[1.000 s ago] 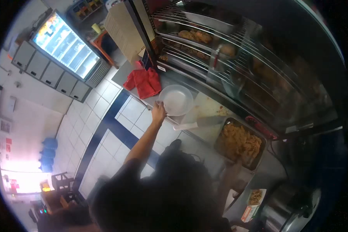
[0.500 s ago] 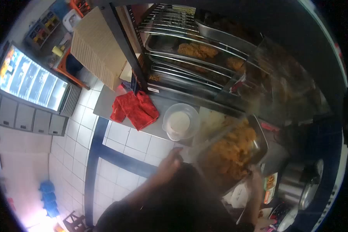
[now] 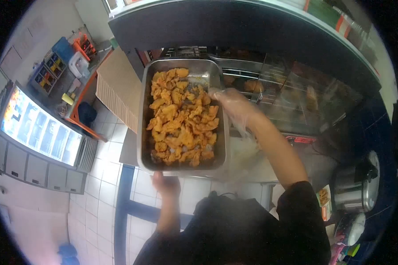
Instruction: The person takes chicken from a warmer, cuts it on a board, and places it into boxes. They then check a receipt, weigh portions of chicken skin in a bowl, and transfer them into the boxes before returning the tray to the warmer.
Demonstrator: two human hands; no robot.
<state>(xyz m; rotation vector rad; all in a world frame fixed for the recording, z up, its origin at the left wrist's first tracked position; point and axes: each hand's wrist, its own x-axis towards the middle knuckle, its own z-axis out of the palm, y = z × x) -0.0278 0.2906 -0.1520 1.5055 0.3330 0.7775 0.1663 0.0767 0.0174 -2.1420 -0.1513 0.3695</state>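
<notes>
A deep metal tray (image 3: 142,119) is raised in front of me, partly hiding the rack behind it. Golden fried, battered pieces (image 3: 181,123) fill most of it, with bare metal showing at the far right corner. My right hand (image 3: 232,104), in a clear plastic glove, is closed on the tray's right rim. At the near left edge, my left hand (image 3: 167,184) grips the tray from below, its thumb near the rim; most of its fingers are hidden.
A wire-shelved cabinet (image 3: 252,86) with glass panels stands ahead. A corrugated cardboard sheet (image 3: 118,90) leans left of the tray. A metal pot (image 3: 353,190) sits at right, near a small food box (image 3: 324,201). A lit display fridge (image 3: 42,126) stands far left.
The tray has come up and left from the counter to in front of the rack, with both hands on it. My view has shifted; the red cloth and plastic bowl are out of sight.
</notes>
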